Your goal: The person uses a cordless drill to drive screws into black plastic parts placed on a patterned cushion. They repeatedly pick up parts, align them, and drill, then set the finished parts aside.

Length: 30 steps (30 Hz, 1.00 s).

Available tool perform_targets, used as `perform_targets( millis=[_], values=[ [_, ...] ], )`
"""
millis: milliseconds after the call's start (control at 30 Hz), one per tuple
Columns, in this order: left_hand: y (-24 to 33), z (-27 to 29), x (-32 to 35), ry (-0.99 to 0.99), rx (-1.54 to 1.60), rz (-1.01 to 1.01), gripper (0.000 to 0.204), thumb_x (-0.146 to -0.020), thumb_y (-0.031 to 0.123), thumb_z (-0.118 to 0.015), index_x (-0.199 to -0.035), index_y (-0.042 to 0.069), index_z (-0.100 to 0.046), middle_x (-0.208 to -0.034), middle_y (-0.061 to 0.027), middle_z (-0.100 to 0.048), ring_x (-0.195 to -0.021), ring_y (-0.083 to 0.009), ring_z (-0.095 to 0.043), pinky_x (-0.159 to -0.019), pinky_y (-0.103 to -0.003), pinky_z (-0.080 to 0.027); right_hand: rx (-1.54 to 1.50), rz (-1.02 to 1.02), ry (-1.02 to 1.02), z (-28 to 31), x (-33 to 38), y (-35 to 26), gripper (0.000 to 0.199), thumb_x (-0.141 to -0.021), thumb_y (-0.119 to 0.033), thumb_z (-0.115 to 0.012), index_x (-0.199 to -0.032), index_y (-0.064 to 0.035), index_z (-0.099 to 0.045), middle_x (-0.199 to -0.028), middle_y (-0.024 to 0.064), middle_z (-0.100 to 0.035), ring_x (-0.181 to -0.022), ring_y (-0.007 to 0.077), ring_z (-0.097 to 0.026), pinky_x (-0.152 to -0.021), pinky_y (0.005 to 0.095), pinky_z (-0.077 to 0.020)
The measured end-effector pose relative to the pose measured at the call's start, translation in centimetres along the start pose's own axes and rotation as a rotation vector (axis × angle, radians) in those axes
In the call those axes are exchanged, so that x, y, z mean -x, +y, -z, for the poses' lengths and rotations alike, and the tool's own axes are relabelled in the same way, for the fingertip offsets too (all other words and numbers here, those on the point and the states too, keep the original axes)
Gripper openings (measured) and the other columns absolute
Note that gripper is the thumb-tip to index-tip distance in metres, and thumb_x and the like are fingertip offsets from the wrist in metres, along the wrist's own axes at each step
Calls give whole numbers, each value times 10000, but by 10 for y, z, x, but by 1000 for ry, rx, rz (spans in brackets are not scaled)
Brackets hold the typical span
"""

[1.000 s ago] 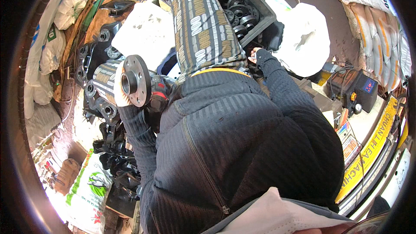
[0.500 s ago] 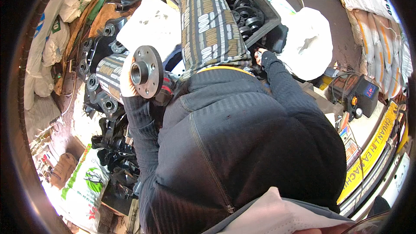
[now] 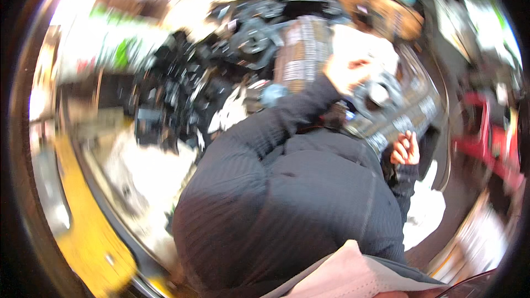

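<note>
Two hands up top right: left hand [image 3: 345, 73] wrapped round the grey metal flanged part [image 3: 381, 95], right hand [image 3: 406, 149] curled into a loose fist just below it, holding nothing visible, both over the patterned trouser leg [image 3: 411, 116]. Blurry white bag [image 3: 367, 47] right behind the part, green-and-white package [image 3: 110, 44] far left, yellow strip [image 3: 83, 215] lower left. Whole view swung round versus half a second ago, part now right of centre instead of left.

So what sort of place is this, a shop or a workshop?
Probably a cluttered workshop or parts store, though the picture is blurred. A heap of dark grey metal castings fills the middle, the left hand holds a round grey metal flanged part, and white plastic sacks lie about.
</note>
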<state>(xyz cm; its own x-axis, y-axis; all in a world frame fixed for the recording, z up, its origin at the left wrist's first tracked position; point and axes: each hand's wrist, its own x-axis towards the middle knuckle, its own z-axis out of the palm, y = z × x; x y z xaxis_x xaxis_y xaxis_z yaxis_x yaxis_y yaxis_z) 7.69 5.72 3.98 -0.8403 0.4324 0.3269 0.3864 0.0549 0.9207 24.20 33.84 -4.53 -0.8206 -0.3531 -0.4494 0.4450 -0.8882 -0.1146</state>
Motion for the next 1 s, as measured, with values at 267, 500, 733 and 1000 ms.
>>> perform_targets(
  millis=[267, 500, 733, 1000],
  values=[
    [43, 26, 66, 435, -25, -60, 211, -743, 142, -695, -925, 63, -626, -792, -73, -639, -674, -120, -614, -602, -257, -475, 731, 32, 147, -78, -94, 16, 460, -836, -502, -563, -1067, -104, -557, -735, -34, -590, -372, 48, -350, -316, 191, -266],
    [4, 176, 165, 849, -385, 416, 363, -750, 249, -719, -1058, 88, -615, -909, -94, -671, -770, -131, -639, -708, -275, -517, 951, -67, 382, -110, -124, 12, 512, -802, -509, -597, -1114, -106, -560, -931, 55, -647, -633, 157, -583, -503, 274, -458],
    [-193, 162, 423, -305, -795, 1718, 680, -703, 611, -592, -1095, 56, -622, -1067, -154, -626, -976, -325, -601, -852, -404, -469, 913, 89, 465, -99, -130, -14, 423, -806, -546, -578, -932, -143, -591, -512, -30, -431, -340, 90, -245, -335, 220, -212],
    [-241, 104, 404, -208, -485, 1590, 566, -792, 377, -580, -1286, 141, -437, -1195, -198, -543, -1074, -340, -550, -873, -465, -454, 940, 311, 454, -61, -95, -53, 489, -933, -286, -412, -1383, -378, -243, -704, -30, -355, -526, 100, -372, -429, 231, -300]
  ],
)
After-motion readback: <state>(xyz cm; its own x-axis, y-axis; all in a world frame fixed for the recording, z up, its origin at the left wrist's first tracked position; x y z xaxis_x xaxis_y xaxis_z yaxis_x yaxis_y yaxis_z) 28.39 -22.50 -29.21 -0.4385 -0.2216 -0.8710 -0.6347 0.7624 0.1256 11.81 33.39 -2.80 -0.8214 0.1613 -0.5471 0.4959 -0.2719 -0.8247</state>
